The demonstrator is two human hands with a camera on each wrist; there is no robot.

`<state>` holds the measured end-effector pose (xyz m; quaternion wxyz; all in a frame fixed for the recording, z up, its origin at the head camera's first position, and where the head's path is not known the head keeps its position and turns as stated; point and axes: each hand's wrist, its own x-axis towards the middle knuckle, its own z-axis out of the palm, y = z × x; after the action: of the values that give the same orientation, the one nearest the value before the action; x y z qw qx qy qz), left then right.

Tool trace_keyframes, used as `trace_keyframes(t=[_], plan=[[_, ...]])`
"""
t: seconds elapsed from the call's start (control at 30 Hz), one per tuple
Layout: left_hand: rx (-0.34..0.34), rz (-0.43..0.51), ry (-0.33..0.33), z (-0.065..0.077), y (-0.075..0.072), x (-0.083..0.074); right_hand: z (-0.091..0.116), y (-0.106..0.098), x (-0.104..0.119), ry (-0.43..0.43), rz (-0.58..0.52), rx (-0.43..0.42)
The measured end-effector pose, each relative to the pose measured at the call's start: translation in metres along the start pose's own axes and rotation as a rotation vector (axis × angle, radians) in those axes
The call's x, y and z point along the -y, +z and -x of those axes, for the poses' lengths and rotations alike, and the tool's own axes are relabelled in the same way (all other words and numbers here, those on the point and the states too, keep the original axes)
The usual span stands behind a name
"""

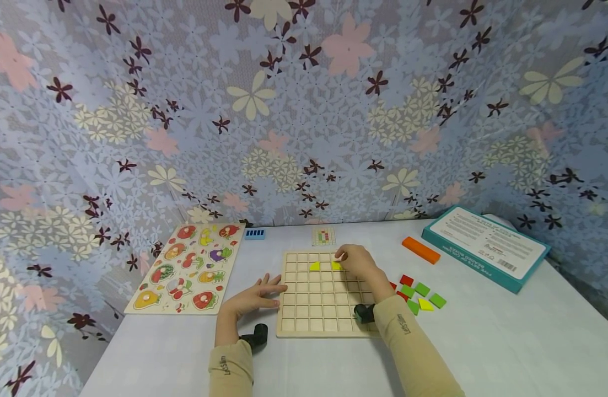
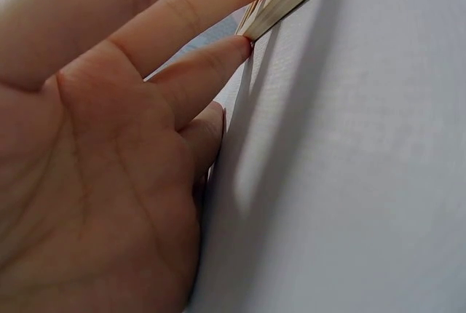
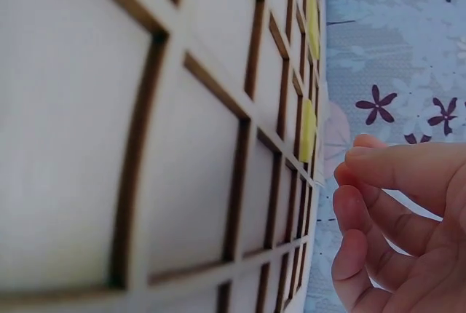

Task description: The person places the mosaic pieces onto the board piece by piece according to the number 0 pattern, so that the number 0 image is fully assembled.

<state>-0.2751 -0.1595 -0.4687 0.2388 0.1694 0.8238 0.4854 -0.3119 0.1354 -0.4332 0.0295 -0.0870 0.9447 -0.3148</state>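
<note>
A wooden grid board (image 1: pixel 302 307) lies on the table with two yellow pieces in its upper rows, a left one (image 1: pixel 315 266) and a right one (image 1: pixel 336 266). My right hand (image 1: pixel 359 263) hovers at the right yellow piece. Its fingers are loosely bent, thumb close to the index finger; the right wrist view shows nothing between them and a gap to the yellow piece (image 3: pixel 306 131). With fingers spread, my left hand (image 1: pixel 252 296) touches the board's left side. In the left wrist view, fingertips of this hand (image 2: pixel 109 138) meet the board's edge (image 2: pixel 291 0).
Red, green and yellow tiles (image 1: pixel 422 289) lie right of the board. Behind it stand a small pattern card (image 1: pixel 324 236) and a blue slotted piece (image 1: pixel 255 234). A fruit puzzle board (image 1: pixel 184 270) is at left; an orange bar (image 1: pixel 420 250) and teal box (image 1: pixel 487 248) are at right.
</note>
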Motion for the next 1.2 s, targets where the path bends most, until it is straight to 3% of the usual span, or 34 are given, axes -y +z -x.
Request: trace_keyframes(t=[0.47, 1.2], plan=[[0.001, -0.001, -0.006, -0.001, 0.0, 0.0, 0.015, -0.014, -0.011, -0.024, -0.034, -0.01], [-0.001, 0.001, -0.012, -0.003, 0.0, -0.001, 0.038, -0.03, -0.046, 0.049, -0.095, -0.036]])
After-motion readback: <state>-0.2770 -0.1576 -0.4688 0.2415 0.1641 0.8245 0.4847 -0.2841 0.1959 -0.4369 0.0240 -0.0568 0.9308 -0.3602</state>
